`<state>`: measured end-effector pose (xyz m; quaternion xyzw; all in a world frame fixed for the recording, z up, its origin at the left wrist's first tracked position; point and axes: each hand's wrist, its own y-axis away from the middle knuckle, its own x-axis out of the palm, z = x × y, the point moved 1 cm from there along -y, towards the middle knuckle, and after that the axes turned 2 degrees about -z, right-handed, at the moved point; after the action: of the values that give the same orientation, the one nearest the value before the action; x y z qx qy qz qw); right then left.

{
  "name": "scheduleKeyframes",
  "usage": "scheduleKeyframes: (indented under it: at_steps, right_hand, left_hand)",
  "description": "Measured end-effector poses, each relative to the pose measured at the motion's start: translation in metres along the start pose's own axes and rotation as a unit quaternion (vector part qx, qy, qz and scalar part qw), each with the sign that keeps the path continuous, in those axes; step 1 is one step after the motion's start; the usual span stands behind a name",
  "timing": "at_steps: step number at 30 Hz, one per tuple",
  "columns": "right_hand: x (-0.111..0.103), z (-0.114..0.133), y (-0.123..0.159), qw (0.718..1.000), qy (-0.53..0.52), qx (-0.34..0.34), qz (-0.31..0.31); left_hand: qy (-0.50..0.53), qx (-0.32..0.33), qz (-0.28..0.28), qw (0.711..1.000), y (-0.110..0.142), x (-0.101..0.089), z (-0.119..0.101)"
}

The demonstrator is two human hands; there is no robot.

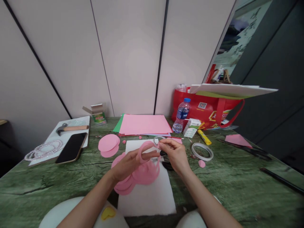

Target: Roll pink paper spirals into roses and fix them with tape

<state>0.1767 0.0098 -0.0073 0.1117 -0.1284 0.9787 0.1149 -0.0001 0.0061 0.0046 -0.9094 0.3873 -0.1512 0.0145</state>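
Note:
A curled pink paper strip loops around the fingers of my left hand, which holds it with the fingertips pointing right. My right hand pinches the upper right end of the strip between thumb and fingertips. More of the pink curl hangs below my left hand. Under it, pink paper circles lie in an overlapping group, partly hidden by my left hand and the strip. They rest partly on a white sheet. Dark scissor-like handles show beside my right wrist, mostly covered.
Pink paper sheets and more pink circles lie farther back. Tape, a glue stick, a water bottle and a red bag stand right. A phone, hammer and beads lie left.

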Motion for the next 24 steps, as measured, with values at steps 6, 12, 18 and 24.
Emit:
scheduleKeyframes:
  at_steps: [6,12,18,24]
  right_hand:
    - [0.0002,-0.0022,-0.0004,1.0,0.006,0.01,0.01]
    - [0.0006,-0.0046,-0.0003,1.0,-0.009,0.021,0.021]
    - [0.003,-0.0058,0.0018,0.996,-0.01,0.053,0.069]
    - [0.0085,-0.0035,0.0083,0.99,-0.008,0.06,0.128]
  left_hand:
    - [0.001,-0.069,-0.019,0.997,0.0013,-0.0029,0.0064]
    - [-0.042,-0.016,-0.059,0.997,-0.0018,-0.0031,0.0058]
    - [-0.07,0.01,-0.097,0.993,-0.0024,-0.0058,0.0069]
    - [-0.138,-0.015,-0.103,0.985,-0.0022,0.0008,0.0016]
